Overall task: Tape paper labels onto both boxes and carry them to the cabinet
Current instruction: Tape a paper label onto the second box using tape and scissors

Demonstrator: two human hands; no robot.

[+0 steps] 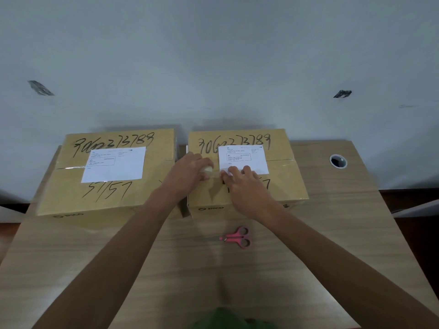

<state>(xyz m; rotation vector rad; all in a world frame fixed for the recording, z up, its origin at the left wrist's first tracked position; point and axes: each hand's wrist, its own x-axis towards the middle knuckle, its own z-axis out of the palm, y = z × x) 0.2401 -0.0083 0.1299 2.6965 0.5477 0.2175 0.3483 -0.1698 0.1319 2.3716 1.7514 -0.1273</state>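
Observation:
Two brown cardboard boxes stand side by side at the back of the wooden table, each with black handwritten numbers. The left box (71, 195) carries a white paper label (114, 166) on its top. The right box (287, 184) has a white label (244, 160) too. My left hand (187, 173) grips a roll of clear tape (207, 170) on the right box, just left of that label. A strip of tape runs from the roll to the label's lower left corner, where the fingers of my right hand (242, 184) press down.
Pink scissors (237, 237) lie shut on the table (95, 269) in front of the right box. A round cable hole (338, 161) sits in the tabletop at the right. A pale wall rises right behind the boxes.

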